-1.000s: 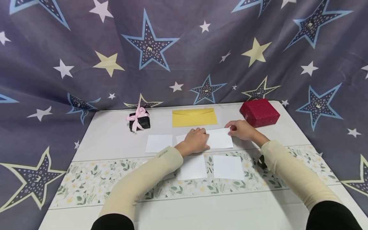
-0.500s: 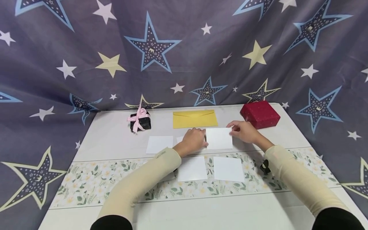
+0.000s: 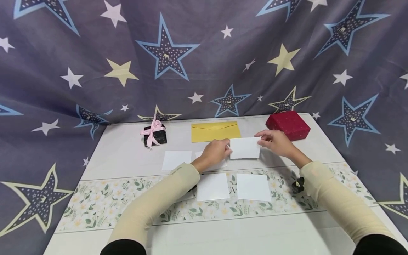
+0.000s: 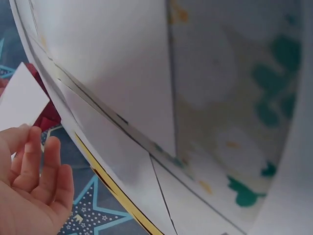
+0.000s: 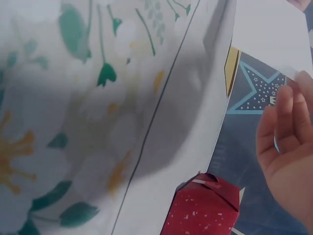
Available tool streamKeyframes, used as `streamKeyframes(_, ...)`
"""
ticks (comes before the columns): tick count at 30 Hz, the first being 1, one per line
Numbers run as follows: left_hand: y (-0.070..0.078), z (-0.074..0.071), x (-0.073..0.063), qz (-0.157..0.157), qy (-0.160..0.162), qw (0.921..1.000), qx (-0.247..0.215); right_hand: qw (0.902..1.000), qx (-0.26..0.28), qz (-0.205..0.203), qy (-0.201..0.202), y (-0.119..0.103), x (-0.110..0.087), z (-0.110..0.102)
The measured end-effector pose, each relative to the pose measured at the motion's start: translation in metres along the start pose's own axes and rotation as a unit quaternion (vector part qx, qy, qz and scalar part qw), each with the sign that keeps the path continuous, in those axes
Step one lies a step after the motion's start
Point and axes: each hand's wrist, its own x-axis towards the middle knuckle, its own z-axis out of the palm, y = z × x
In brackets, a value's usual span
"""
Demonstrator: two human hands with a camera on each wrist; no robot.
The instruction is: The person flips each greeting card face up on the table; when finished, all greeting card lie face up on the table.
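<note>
Both hands hold a blank white card (image 3: 244,148) a little above the table in the head view. At its left edge, my left hand (image 3: 215,153) pinches it between thumb and fingers; the left wrist view shows that hand (image 4: 34,181) at a corner of the card (image 4: 24,100). My right hand (image 3: 276,142) pinches the right edge, and in the right wrist view the card (image 5: 274,34) reaches into its fingers. A second white card (image 3: 220,165) lies partly hidden beneath the left hand. Two more, a left card (image 3: 213,186) and a right card (image 3: 253,187), lie nearer on the floral strip.
Another white card (image 3: 176,160) lies left of the left hand, and one more (image 3: 186,196) is mostly covered by the left sleeve. Behind are a yellow envelope (image 3: 216,131), a black gift box with pink ribbon (image 3: 155,137) and a red box (image 3: 291,127). A star-patterned curtain (image 3: 204,46) hangs behind.
The card between the hands has risen from the table and tilted. The right hand has moved up and slightly right, and more of the card under the left hand shows.
</note>
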Motion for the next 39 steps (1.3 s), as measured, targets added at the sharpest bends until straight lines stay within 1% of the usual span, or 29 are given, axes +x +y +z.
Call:
streamKeyframes(3,0.001,-0.001,0.0,0.003,0.01,0.9999,-0.005,0.9999,0.014,-0.004,-0.007,0.002,-0.003,-0.003)
streamKeyframes(7,0.001,0.0,-0.001,0.006,0.025,0.9996,0.004,0.9991,0.037,-0.002,-0.022,0.005,-0.006,-0.005)
streamKeyframes(10,0.001,0.0,0.0,0.01,0.047,0.9988,0.009,0.9969,0.065,0.013,-0.041,0.006,-0.008,-0.006)
streamKeyframes(14,0.001,-0.002,-0.001,0.023,0.076,0.9968,0.011,0.991,0.106,0.04,-0.072,0.005,-0.008,-0.006)
streamKeyframes(17,0.001,-0.002,-0.001,0.035,0.087,0.9955,0.013,0.9871,0.123,0.052,-0.089,0.005,-0.008,-0.005)
streamKeyframes(20,0.001,-0.002,-0.001,0.038,0.09,0.9952,0.013,0.9855,0.127,0.051,-0.101,0.006,-0.008,-0.006)
streamKeyframes(25,0.0,-0.001,0.0,0.029,0.086,0.9957,0.021,0.9884,0.101,0.041,-0.106,0.008,-0.009,-0.005)
streamKeyframes(29,0.002,-0.001,0.001,0.029,0.073,0.9962,0.036,0.9932,0.045,0.013,-0.107,0.009,-0.009,-0.001)
streamKeyframes(32,0.003,-0.001,0.001,0.031,0.054,0.9969,0.047,0.994,-0.003,-0.006,-0.109,0.01,-0.008,0.002)
streamKeyframes(34,0.003,0.0,0.001,0.035,0.037,0.9972,0.055,0.9933,-0.027,-0.012,-0.111,0.01,-0.008,0.003)
streamKeyframes(39,0.003,0.003,0.0,0.052,-0.005,0.9963,0.068,0.99,-0.06,-0.014,-0.127,0.011,-0.01,0.006)
